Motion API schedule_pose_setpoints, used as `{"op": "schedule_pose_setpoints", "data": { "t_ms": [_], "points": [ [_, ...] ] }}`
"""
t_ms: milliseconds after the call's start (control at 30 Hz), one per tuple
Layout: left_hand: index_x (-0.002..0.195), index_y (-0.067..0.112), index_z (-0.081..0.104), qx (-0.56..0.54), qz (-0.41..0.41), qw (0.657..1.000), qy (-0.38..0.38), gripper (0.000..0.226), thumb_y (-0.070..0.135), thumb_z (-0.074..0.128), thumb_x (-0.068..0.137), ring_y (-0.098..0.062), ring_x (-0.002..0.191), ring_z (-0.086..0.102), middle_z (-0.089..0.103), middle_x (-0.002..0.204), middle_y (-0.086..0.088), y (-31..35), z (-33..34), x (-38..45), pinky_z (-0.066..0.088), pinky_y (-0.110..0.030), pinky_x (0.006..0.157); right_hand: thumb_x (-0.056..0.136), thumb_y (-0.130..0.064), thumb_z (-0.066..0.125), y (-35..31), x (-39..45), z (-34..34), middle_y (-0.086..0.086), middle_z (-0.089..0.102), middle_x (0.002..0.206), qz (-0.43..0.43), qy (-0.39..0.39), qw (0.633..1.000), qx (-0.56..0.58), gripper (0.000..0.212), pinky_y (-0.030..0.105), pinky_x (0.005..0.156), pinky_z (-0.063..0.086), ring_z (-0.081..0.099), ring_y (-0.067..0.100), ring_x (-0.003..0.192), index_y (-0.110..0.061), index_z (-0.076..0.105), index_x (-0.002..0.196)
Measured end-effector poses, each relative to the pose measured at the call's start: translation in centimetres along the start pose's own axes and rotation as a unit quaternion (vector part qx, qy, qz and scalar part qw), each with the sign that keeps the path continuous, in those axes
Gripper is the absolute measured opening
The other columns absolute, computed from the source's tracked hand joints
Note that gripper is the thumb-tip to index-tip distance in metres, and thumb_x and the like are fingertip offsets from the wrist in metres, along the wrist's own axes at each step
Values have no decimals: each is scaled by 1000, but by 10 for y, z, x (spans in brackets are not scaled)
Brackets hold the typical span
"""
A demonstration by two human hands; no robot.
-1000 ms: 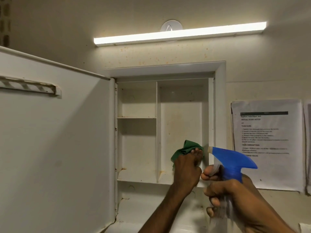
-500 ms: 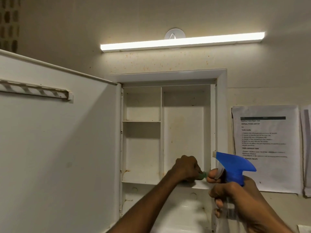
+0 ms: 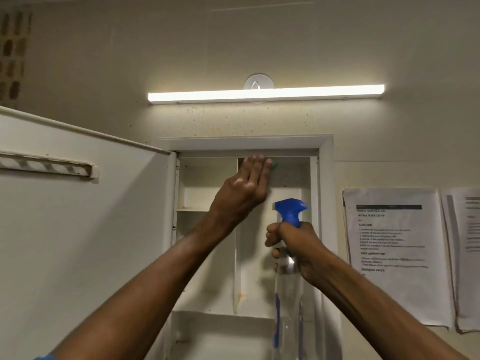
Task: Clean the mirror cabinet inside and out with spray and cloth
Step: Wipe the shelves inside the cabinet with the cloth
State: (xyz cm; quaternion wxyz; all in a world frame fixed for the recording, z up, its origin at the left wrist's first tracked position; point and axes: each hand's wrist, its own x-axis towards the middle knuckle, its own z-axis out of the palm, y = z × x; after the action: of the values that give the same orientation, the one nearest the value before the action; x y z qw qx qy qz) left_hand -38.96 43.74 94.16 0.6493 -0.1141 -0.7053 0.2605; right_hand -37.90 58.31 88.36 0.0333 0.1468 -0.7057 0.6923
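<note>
The white mirror cabinet (image 3: 326, 178) is set in the wall, its door (image 3: 85, 229) swung open to the left. My left hand (image 3: 246, 185) lies flat with straight fingers at the top of the right compartment and presses the green cloth (image 3: 274, 165) against the inside; only a sliver of cloth shows past my fingertips. My right hand (image 3: 296, 245) grips the neck of a clear spray bottle (image 3: 288, 294) with a blue trigger head, held upright in front of the right compartment.
A lit tube light (image 3: 265, 94) is mounted above the cabinet. Printed sheets (image 3: 392, 253) hang on the wall to the right. A small shelf (image 3: 192, 209) divides the left compartment. A ribbed rail (image 3: 46, 165) runs across the inside of the door.
My left hand rose with the cloth from the bottom of the right compartment to its top and now lies flat. The spray bottle turned more upright. The view tilted upward.
</note>
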Motion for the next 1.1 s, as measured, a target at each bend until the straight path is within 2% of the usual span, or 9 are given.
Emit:
{"op": "schedule_pose_setpoints", "data": {
  "t_ms": [67,167,333,500,667,733,800,1000,1100],
  "points": [
    [133,-4,47,11,36,999,27,51,-1,60,84,-34,116,59,55,129,-26,-3,7,-5,49,-38,92,72,1,59,-5,15,8,13,65,82,4,1,1000,2,26,41,70,56,60,20,58,0,62,97],
    [132,-5,48,6,50,999,22,58,-4,69,78,-35,115,59,56,128,-26,-5,11,-6,52,-39,90,74,0,53,-11,30,17,9,57,60,-3,20,1000,-24,9,29,56,51,54,15,45,-1,60,80],
    [132,-3,50,9,34,999,-24,60,-3,72,76,-34,117,57,55,130,-25,-5,6,-1,55,-39,87,70,-1,52,-12,43,19,14,58,68,-16,41,999,-16,19,34,61,51,55,21,55,0,61,88],
    [133,-2,48,-11,36,998,-44,56,0,68,81,-32,118,58,56,130,-23,2,13,-2,51,-39,94,72,-3,51,-10,42,10,10,56,56,-16,72,997,-18,10,32,57,51,55,19,48,-2,60,77],
    [130,6,49,-90,-87,980,-153,54,3,61,77,-30,98,65,66,115,-14,22,15,0,55,-36,73,70,-1,55,-8,34,9,9,56,58,-18,52,998,-14,24,31,56,53,54,18,44,1,64,92],
    [121,6,52,-100,-102,974,-175,44,4,59,78,-27,79,66,69,100,-11,27,16,-3,51,-34,63,69,0,56,-6,29,5,11,57,63,-13,45,999,-22,31,34,60,55,55,19,47,2,65,98],
    [112,5,60,-72,-95,978,-174,33,8,65,80,-25,76,68,70,96,-11,31,14,-6,53,-33,59,68,2,56,-1,23,-1,11,58,65,-4,42,999,-20,34,39,65,56,56,19,49,2,65,101],
    [116,-2,64,23,-67,996,-49,51,9,81,69,-31,102,67,68,112,-21,27,27,5,53,-37,88,70,5,58,13,5,-18,14,58,70,13,30,999,26,36,34,59,54,56,18,47,3,63,105],
    [139,2,42,-66,-81,987,-123,61,5,68,83,-32,131,45,46,141,-20,43,38,4,35,-43,111,72,4,59,16,1,-23,15,60,76,8,30,999,31,36,33,59,54,57,19,50,3,62,108]
  ]
}}
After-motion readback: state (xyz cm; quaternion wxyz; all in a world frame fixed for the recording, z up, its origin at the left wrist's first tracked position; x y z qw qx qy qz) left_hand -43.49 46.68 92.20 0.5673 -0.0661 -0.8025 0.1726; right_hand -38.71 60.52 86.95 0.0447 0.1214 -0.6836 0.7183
